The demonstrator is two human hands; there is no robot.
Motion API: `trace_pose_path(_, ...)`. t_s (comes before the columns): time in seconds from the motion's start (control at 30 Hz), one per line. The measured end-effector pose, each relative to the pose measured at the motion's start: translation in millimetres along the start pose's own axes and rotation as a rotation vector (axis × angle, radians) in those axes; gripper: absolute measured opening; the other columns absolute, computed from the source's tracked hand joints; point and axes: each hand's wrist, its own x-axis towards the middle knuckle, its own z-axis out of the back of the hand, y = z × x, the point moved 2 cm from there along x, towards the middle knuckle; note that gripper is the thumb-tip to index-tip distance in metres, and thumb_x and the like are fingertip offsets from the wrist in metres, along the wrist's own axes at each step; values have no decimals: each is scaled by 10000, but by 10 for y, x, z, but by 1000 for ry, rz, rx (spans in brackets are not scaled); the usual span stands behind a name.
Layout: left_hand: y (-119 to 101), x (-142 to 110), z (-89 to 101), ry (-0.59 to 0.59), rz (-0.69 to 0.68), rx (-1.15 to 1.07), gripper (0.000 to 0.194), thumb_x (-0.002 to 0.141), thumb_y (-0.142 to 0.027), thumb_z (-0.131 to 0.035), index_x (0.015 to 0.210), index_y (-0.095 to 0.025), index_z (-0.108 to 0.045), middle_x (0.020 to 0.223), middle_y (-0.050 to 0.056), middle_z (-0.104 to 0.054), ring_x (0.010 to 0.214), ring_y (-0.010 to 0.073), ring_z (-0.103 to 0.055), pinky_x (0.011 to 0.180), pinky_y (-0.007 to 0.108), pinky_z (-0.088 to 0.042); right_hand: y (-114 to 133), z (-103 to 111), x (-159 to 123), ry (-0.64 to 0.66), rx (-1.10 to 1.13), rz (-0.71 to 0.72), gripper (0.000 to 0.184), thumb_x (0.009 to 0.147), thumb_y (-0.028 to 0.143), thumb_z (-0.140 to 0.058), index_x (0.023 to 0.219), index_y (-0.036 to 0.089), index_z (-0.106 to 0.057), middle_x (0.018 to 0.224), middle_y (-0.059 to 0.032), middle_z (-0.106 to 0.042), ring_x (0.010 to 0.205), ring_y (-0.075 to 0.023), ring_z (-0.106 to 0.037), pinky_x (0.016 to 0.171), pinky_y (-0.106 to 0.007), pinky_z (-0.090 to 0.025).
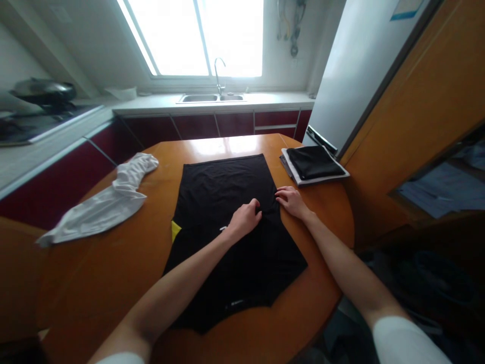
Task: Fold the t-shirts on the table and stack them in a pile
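A black T-shirt [223, 187] lies spread on the wooden table, its neckline toward me and its hem toward the window. A yellow patch [176, 231] shows at its left edge. My left hand [246, 220] is over the shirt's right half, fingers curled in and closed on the cloth. At the right side edge of the shirt, my right hand [291, 201] pinches the fabric with its fingertips. Part of the left sleeve area is hidden under my left forearm.
A crumpled white garment [109, 202] lies on the table [125, 268] at left. Folded dark and white clothes [314, 163] are stacked at the far right, near the fridge [348, 65]. Beyond stand a counter with a sink [200, 98] and a stove with a pan [45, 91].
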Motion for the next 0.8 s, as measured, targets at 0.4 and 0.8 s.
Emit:
trace_pose_path(0.4,-6,38,262,177,-94,68,326,841,-263,-727,1150,-213,-637,879,23,-720,827,201,-694,723,262,-499,23,0,-21,-24,12,-7,246,976,286,-540,1101,213,-739,1222,-85,-697,1190,-238,-577,1050,-401,-426)
trace_pose_path(0.8,-178,-811,388,383,-741,265,135,879,-135,-636,979,-226,-642,967,29,-646,918,199,-639,821,281,-476,2,-21,-15,7,-7,-3,268,981,292,-516,1108,230,-744,1239,-89,-684,1185,-247,-572,1054,-417,-418)
